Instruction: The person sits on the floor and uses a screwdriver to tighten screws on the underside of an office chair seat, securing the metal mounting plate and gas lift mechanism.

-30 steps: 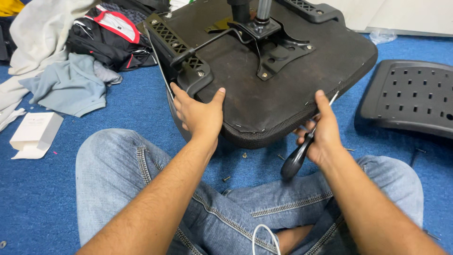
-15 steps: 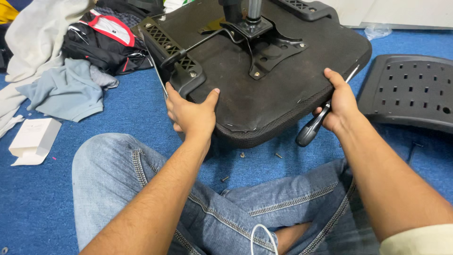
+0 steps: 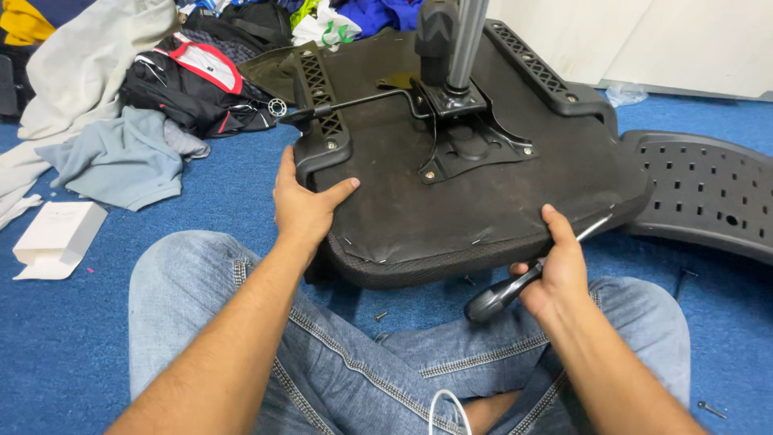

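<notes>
Blue carpet [image 3: 201, 185] covers the floor, strewn with clothes [image 3: 113, 157], a white box [image 3: 56, 238] and loose screws [image 3: 380, 316]. An upturned chair seat [image 3: 483, 201] lies tilted before the person's crossed legs, mechanism and gas column up. The left hand [image 3: 302, 201] clasps its near left corner beside the armrest bracket [image 3: 322, 133]; the right hand [image 3: 555, 270] is clenched around a black-handled screwdriver [image 3: 515, 286] while its thumb presses the near right edge. Judging by this, the seat is being positioned; next calls for steadying it and freeing the screwdriver tip.

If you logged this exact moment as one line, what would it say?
left hand: grips upturned chair seat edge | right hand: holds screwdriver, thumb on seat | loose screws on blue carpet
</notes>
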